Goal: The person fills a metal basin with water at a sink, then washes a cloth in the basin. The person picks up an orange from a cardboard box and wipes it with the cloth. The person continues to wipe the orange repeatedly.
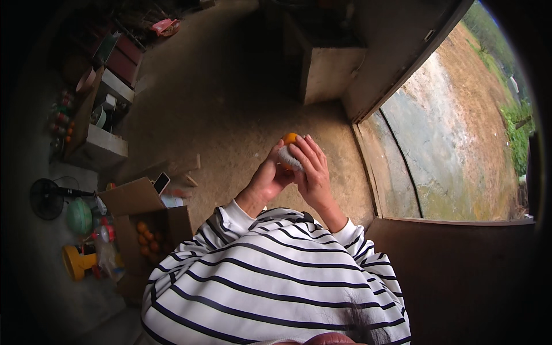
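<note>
Both hands are raised together in front of my striped top. An orange fruit (290, 138), likely an orange, is held between them, its upper end showing above the fingers. A grey-white, fuzzy-looking piece of material (289, 158) lies against the fruit's middle; whether it is a cloth or a sleeve I cannot tell. My left hand (271, 174) cups the fruit from the left, thumb up along its side. Over the right side curl the fingers of my right hand (311, 164), resting on both fruit and material. A little more orange shows below the material.
At lower left an open cardboard box (125, 196) holds several oranges (146, 237). Beside it are a phone (161, 183), a black fan (47, 198) and a yellow plastic object (77, 262). A doorway sill (366, 172) runs along the right, with a concrete block (330, 71) farther ahead.
</note>
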Demonstrator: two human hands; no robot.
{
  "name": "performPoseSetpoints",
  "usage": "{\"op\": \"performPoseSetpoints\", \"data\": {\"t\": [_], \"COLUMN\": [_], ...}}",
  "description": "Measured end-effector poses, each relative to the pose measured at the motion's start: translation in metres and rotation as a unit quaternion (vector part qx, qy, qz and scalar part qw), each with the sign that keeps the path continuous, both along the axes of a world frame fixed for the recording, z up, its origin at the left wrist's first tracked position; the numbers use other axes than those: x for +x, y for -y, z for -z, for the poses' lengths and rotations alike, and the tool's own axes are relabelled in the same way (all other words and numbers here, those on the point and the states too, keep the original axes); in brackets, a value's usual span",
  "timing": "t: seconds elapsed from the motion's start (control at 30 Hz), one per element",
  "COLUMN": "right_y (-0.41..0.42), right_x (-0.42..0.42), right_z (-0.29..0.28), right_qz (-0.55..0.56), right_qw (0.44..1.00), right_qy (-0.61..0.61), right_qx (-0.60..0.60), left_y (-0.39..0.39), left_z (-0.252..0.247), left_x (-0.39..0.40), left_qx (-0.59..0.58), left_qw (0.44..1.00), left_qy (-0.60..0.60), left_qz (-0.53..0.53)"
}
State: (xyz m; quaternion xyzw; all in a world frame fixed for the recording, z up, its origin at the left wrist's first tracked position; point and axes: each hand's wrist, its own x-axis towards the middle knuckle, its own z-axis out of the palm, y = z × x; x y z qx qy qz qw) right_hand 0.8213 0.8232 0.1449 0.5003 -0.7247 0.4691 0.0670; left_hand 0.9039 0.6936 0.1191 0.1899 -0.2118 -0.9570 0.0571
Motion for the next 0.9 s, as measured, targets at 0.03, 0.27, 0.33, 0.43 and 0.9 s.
{"op": "performPoseSetpoints", "data": {"t": [0.03, 0.27, 0.33, 0.43, 0.9], "right_y": [0.0, 0.003, -0.006, -0.023, 0.011], "right_x": [-0.003, 0.005, 0.012, 0.002, 0.008], "right_z": [0.0, 0.011, 0.02, 0.033, -0.021], "right_qz": [0.008, -0.012, -0.029, 0.043, 0.041], "right_qw": [0.999, 0.995, 0.996, 0.998, 0.998], "right_qy": [0.045, -0.1, -0.081, 0.041, -0.043], "right_qx": [-0.015, 0.026, 0.015, -0.021, -0.034], "left_y": [-0.003, 0.003, 0.009, 0.016, 0.007], "left_z": [0.001, -0.006, -0.007, -0.007, -0.015], "left_x": [0.001, -0.005, -0.003, 0.003, 0.001], "left_qx": [-0.002, -0.007, -0.016, -0.029, -0.108], "left_qw": [1.0, 0.999, 0.998, 0.996, 0.992], "left_qy": [0.017, 0.002, 0.023, 0.068, -0.067], "left_qz": [0.004, -0.035, -0.055, -0.059, -0.018]}}
